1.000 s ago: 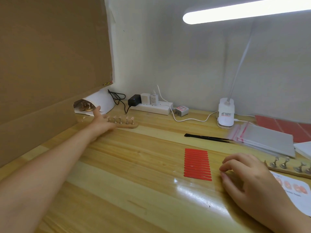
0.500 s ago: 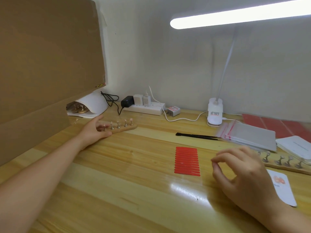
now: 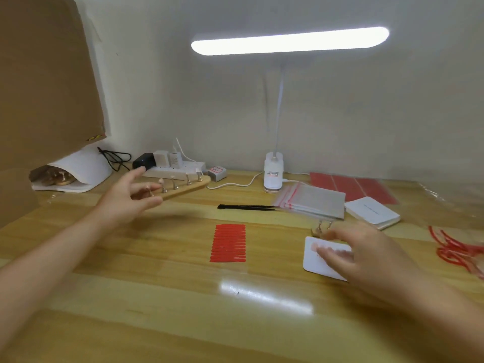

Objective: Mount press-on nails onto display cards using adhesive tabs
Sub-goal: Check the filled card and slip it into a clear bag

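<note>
Head view, the only one. The left hand (image 3: 131, 197), centre left of the frame, grips one end of a wooden nail stand (image 3: 183, 188) and holds it tilted above the desk (image 3: 131, 297); small metal pegs tipped with press-on nails (image 3: 161, 181) rise from its top. Gripped at just one end, the slim bar could tip or twist, and a knock against the power strip (image 3: 172, 171) right behind it could shake the light nails off their pegs.

At lower right the right hand (image 3: 361, 255) is motion-blurred, its fingers stretched flat over a white display card (image 3: 314, 265) with rounded corners. They seem to rest on it, though the blur leaves contact uncertain. The card is thin and the varnished desk glossy, so a careless push could send it sliding, or smudge the pale pink marks near its top edge.

In the middle lies a sheet of red adhesive tabs (image 3: 227, 243), narrow glossy strips in a neat stack, well apart from both hands. Black tweezers (image 3: 248, 206) lie behind it, beside clear zip bags (image 3: 311, 200) with red seals. Loose red strips (image 3: 458, 250) curl at the right edge, apt to catch a forearm.
</note>
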The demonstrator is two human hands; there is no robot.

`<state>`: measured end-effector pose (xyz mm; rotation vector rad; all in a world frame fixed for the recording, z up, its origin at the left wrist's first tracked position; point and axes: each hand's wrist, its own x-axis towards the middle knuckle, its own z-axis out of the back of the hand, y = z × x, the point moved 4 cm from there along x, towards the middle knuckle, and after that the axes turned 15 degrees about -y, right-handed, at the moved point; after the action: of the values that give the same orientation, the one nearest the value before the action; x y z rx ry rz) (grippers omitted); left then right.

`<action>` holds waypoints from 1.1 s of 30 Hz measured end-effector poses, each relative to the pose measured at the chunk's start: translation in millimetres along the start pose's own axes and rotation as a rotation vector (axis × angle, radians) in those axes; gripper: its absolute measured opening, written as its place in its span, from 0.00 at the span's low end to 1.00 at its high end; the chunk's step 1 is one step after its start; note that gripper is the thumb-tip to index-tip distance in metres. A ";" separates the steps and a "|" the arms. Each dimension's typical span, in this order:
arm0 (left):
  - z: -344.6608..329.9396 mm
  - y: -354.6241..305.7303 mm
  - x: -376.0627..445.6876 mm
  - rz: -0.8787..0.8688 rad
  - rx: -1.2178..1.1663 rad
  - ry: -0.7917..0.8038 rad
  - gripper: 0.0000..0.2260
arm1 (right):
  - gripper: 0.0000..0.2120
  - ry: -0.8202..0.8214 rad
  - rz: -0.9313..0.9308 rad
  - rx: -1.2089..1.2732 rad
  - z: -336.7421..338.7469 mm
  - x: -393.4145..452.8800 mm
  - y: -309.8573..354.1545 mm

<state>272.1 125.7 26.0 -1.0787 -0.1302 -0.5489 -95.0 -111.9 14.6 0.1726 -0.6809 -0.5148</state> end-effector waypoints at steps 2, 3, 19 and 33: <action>-23.4 -30.4 -14.1 -0.047 -0.047 0.073 0.40 | 0.14 0.057 0.000 -0.042 -0.6 -13.1 -9.4; -36.3 -44.9 -21.5 -0.071 -0.063 0.108 0.40 | 0.17 0.094 0.011 -0.054 -1.9 -18.7 -12.6; -165.7 -84.6 -76.8 -0.120 0.057 0.288 0.40 | 0.17 0.038 0.027 0.074 -1.0 -34.9 -22.9; -165.8 -77.5 -77.3 -0.266 0.129 0.334 0.36 | 0.18 0.027 -0.029 0.134 -1.1 -34.6 -25.0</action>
<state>141.3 -16.9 -19.5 -0.8359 -0.0144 -0.9400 -127.0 -115.9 -13.3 0.3152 -0.6880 -0.4942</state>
